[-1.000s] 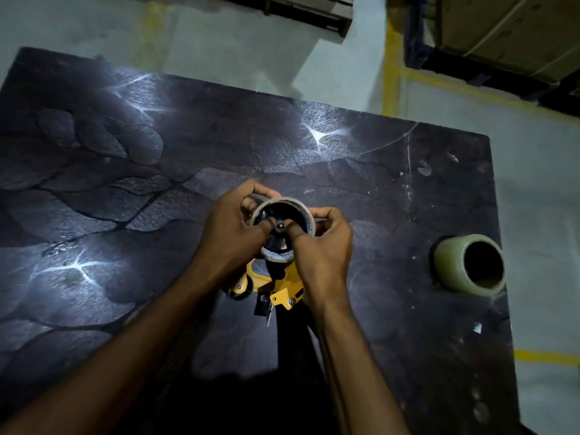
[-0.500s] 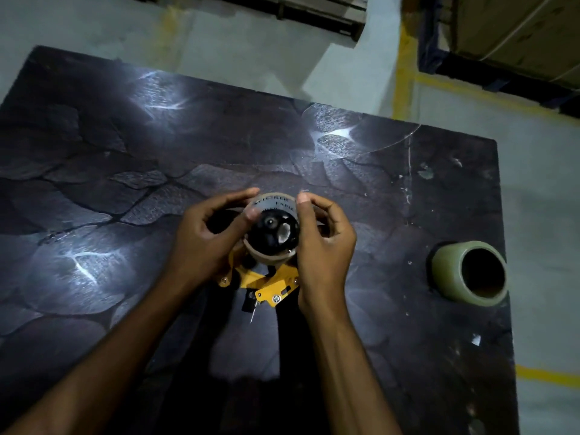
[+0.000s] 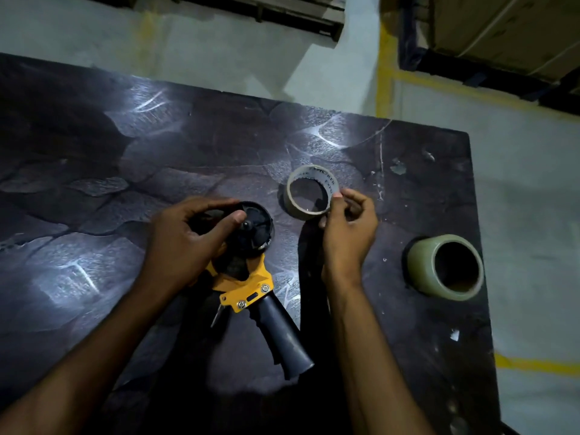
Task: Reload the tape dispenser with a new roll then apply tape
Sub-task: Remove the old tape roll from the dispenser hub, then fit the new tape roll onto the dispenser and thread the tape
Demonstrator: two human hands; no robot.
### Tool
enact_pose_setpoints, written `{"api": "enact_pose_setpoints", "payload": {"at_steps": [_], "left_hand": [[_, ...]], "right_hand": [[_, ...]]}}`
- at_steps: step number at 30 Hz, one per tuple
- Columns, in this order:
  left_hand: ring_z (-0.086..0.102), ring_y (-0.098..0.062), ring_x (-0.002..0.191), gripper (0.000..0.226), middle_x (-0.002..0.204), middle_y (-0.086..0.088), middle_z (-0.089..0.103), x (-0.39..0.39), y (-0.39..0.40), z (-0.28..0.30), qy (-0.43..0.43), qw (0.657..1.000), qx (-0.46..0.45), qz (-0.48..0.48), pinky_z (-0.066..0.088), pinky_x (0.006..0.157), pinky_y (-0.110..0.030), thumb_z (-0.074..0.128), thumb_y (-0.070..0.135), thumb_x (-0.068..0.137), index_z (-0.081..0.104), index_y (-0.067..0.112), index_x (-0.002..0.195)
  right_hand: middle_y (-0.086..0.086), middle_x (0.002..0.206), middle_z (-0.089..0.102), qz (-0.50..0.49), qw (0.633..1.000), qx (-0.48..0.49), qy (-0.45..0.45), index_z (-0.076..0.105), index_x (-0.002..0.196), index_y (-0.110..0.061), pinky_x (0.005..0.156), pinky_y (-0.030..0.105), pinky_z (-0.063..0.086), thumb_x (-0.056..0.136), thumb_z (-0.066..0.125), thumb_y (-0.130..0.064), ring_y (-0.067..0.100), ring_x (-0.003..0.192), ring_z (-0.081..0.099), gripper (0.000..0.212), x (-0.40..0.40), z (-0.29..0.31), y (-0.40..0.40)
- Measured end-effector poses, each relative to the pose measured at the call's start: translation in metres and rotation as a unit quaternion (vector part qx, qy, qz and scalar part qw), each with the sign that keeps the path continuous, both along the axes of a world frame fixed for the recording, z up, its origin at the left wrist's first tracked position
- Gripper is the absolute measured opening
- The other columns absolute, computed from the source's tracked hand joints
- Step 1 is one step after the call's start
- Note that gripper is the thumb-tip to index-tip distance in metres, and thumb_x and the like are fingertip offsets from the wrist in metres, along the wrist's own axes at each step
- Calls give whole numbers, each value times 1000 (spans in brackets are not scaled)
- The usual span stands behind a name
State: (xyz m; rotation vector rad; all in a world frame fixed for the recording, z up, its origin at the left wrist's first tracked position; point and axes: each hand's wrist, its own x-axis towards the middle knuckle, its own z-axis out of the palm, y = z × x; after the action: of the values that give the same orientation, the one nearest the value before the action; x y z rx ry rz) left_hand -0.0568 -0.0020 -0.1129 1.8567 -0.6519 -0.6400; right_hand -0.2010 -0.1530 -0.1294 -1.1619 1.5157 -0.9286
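Note:
A yellow tape dispenser (image 3: 248,285) with a dark handle lies on the dark table (image 3: 94,183). Its black spool hub (image 3: 255,229) is bare. My left hand (image 3: 185,243) grips the dispenser at the hub, thumb on the hub's centre. My right hand (image 3: 346,230) pinches the rim of a thin, nearly spent tape core (image 3: 310,196) with printed lettering, held just right of the hub, off the dispenser. A full greenish tape roll (image 3: 445,266) lies on its side near the table's right edge.
The table's right edge (image 3: 477,246) runs close past the green roll. Beyond it is a grey concrete floor with yellow lines (image 3: 384,73). Stacked cartons on a pallet (image 3: 502,32) stand at the top right.
The thin core was on the dispenser's hub, with both hands around it. My right hand has pulled it off and moved it right; the hub is now bare and the dispenser's handle shows.

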Motion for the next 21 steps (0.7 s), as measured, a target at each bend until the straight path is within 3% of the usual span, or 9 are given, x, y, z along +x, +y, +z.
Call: {"api": "enact_pose_setpoints", "payload": {"at_steps": [2,6,8,10,12,14,18,21], "left_hand": [[76,1,92,26,103,12,79,-1,-5,-1,-13,1000,12,-12,54,81,-9,85,31,85,83,23,109],[77,2,87,33,94,17,81,-4,-16,0,-27,999,29,-33,60,79,-19,79,57,76,81,37,103],[77,0,84,28,93,15,81,-8,-19,-1,-34,998,32,-41,62,78,-24,85,49,79,82,35,103],[77,1,84,24,94,13,82,-12,-22,-1,-46,997,35,-52,64,78,-26,88,38,83,84,30,105],[76,2,83,23,95,13,82,-15,-24,-1,-49,996,36,-67,64,76,-28,87,35,84,84,29,106],[74,5,75,23,94,13,81,-19,-26,-1,-48,995,34,-85,63,71,-25,86,36,84,84,29,105],[72,8,68,26,93,9,82,-27,-27,2,-63,991,29,-115,53,64,-10,84,38,84,84,24,106],[73,7,66,33,94,9,82,-31,-28,3,-56,990,23,-124,54,63,-11,80,47,80,84,27,106]], "right_hand": [[-1,93,73,9,1000,-7,0,69,105,-23,82,43,63,95,72,-20,27,88,74,12,-5,-3,1],[1,116,77,70,997,-3,-14,67,125,-19,91,22,58,97,69,-9,2,99,71,29,-18,-5,10],[-1,123,74,107,994,2,-15,64,133,-20,90,12,53,99,68,-8,-8,101,69,36,-29,-4,22],[-2,124,73,130,991,11,-9,63,134,-21,92,13,51,101,66,-6,-12,101,67,37,-46,-3,36],[-4,120,77,130,991,31,-2,70,124,-24,98,29,57,101,66,-6,-2,106,71,29,-65,-5,49],[-4,109,82,108,993,50,2,76,109,-22,92,37,61,101,65,-6,8,102,76,21,-84,-7,58],[-6,76,80,47,996,75,24,74,83,-19,60,23,57,101,63,-2,8,70,71,27,-123,-6,68],[0,63,71,-4,997,45,66,67,71,-17,52,24,52,99,68,-8,12,58,65,30,-157,-5,67]]}}
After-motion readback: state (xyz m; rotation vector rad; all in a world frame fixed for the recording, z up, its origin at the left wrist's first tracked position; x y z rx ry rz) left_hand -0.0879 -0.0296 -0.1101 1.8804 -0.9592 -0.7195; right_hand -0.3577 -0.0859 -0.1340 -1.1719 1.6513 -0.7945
